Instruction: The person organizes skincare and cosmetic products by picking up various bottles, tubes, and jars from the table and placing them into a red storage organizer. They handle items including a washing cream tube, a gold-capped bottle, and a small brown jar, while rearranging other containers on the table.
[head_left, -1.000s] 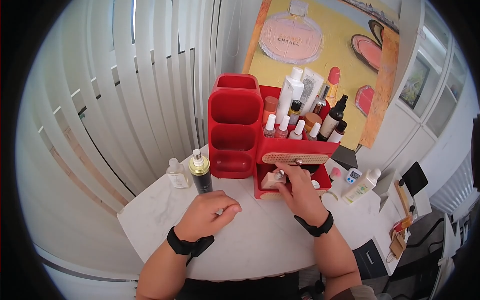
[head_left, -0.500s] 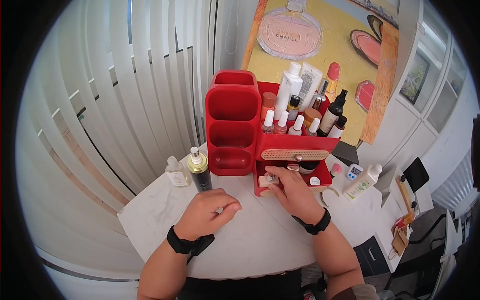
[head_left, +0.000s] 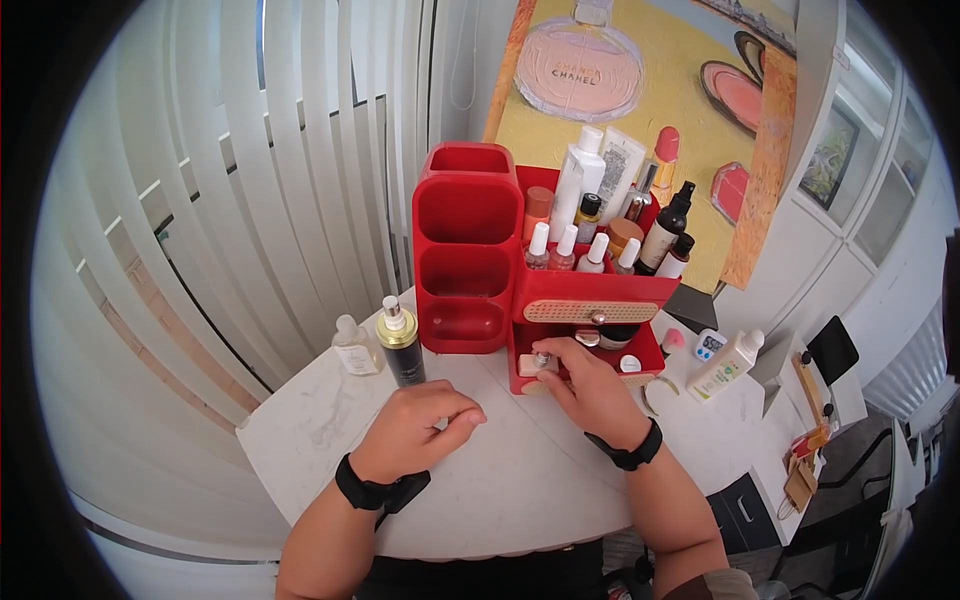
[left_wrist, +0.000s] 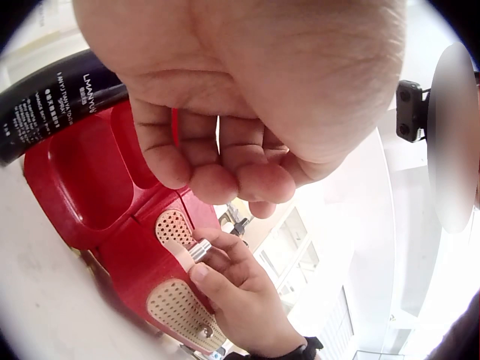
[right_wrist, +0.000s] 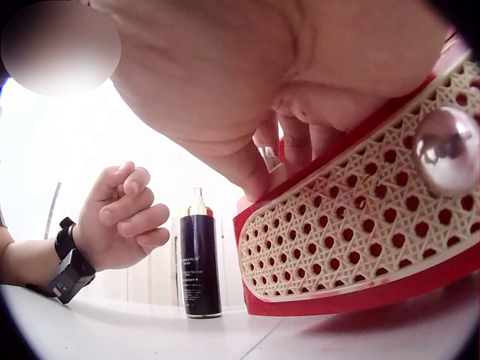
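In the head view my right hand reaches into the left side of the pulled-out lower drawer of a red organizer. Its thumb and fingers pinch a small beige bottle with a silver cap, low in the drawer in the head view. The right wrist view shows the fingers behind the drawer's woven front, which has a round silver knob. My left hand hangs loosely curled over the table and holds nothing. Just beyond it stands a dark spray bottle with a gold collar.
A clear bottle stands at the left. The organizer's left tower has hollow compartments; its top tray holds several bottles and tubes. To the right are a small timer, a pale green-labelled bottle and the table edge.
My right hand has moved slightly left and lowered the small bottle into the drawer's left part, so more of the drawer's contents show. The left hand has stayed in place.
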